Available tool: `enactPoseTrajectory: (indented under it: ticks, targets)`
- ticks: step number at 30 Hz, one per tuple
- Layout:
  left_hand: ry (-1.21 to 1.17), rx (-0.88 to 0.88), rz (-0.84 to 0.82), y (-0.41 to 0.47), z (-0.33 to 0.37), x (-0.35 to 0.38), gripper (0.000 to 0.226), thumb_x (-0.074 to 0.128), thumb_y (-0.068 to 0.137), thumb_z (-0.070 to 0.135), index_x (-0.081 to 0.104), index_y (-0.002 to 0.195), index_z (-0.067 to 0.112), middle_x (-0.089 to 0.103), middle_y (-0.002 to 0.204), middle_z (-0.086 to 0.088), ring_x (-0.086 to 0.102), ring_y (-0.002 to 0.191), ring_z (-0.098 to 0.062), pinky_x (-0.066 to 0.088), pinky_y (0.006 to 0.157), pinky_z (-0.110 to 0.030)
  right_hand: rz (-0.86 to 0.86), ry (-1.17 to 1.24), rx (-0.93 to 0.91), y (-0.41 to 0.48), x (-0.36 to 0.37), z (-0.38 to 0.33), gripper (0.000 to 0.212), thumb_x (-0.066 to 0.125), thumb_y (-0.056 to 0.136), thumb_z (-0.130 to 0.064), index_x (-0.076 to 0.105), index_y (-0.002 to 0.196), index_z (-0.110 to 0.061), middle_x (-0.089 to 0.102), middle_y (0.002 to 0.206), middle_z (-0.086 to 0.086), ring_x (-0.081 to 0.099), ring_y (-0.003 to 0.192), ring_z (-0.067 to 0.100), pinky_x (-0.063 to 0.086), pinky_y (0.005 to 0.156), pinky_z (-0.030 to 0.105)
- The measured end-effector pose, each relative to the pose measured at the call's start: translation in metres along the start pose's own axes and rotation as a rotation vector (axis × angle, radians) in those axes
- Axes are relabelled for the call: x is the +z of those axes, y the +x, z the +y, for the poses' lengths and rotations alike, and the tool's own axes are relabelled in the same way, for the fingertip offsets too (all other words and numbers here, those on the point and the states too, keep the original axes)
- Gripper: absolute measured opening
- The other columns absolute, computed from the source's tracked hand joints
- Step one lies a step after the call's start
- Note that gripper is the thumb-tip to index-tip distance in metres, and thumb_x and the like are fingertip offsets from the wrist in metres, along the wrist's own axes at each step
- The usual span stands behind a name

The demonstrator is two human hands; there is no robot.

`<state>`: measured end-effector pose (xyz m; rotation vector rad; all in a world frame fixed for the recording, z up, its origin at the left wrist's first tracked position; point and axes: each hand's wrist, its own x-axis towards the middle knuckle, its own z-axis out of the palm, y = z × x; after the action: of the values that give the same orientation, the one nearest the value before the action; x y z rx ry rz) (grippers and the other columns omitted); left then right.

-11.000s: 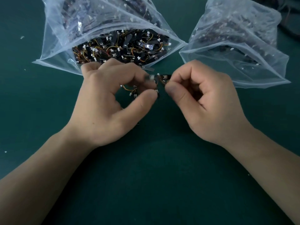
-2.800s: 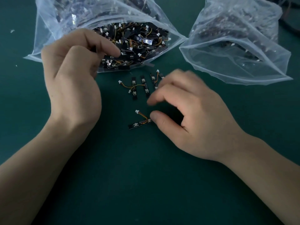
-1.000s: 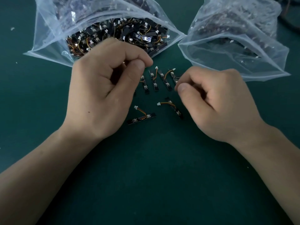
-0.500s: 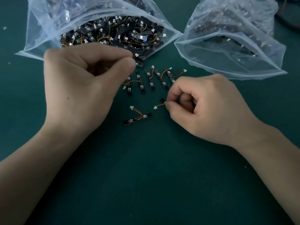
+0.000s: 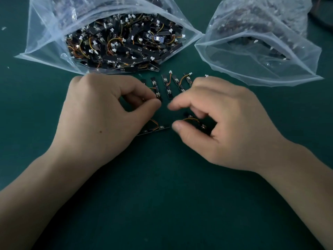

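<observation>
No text, label, brand or number can be read anywhere; the small black circuit strips with orange wires [image 5: 168, 88], the clear plastic bag full of them [image 5: 43, 38] and the second clear plastic bag [image 5: 252, 69] show no legible marking

left bag [image 5: 45, 33], right bag [image 5: 261, 56], both open, on green mat [image 5: 162, 204].

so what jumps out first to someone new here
The open plastic bag at top left, crammed with small black boards trailing orange wires and white plugs. Below it a row of boards lies on the green mat: the left hand pinches a board in it, the right hand hovers curled over a loose board. A second bag sits top right.
</observation>
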<state>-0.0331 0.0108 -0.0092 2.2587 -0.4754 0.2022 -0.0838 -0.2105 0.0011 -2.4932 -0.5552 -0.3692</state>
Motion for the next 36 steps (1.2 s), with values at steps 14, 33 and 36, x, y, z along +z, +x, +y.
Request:
enactPoseTrajectory:
  ticks: [14, 33, 36]
  targets:
    - [0.027, -0.028, 0.015, -0.004, -0.003, 0.005, 0.012, 0.075, 0.083, 0.057, 0.073, 0.089, 0.047, 0.069, 0.076, 0.027, 0.06, 0.057, 0.0, 0.047, 0.055, -0.028, -0.162, -0.072, -0.092, -0.001, 0.001, -0.003, 0.031, 0.072, 0.084, -0.031, 0.052, 0.064, -0.02, 0.046, 0.068, -0.01, 0.043, 0.065, 0.016, 0.036, 0.071, 0.036]
    - [0.473, 0.143, -0.098, 0.089, -0.002, 0.008, 0.037, 0.066, 0.094, 0.052, 0.071, 0.126, 0.034, 0.066, 0.135, 0.0, 0.053, 0.132, -0.034, 0.033, 0.116, -0.058, -0.102, 0.051, 0.005, -0.001, 0.004, 0.0, 0.033, 0.075, 0.091, -0.032, 0.054, 0.068, -0.02, 0.05, 0.066, -0.01, 0.048, 0.064, 0.012, 0.04, 0.073, 0.04]
    - [0.399, 0.127, -0.131, 0.094, -0.01, 0.008, 0.032, 0.07, 0.092, 0.052, 0.073, 0.12, 0.036, 0.067, 0.124, 0.005, 0.056, 0.127, -0.03, 0.041, 0.113, -0.053, -0.11, 0.042, 0.004, -0.002, 0.004, 0.0, 0.033, 0.073, 0.092, -0.034, 0.054, 0.068, -0.021, 0.05, 0.066, -0.01, 0.049, 0.064, 0.013, 0.04, 0.073, 0.04]
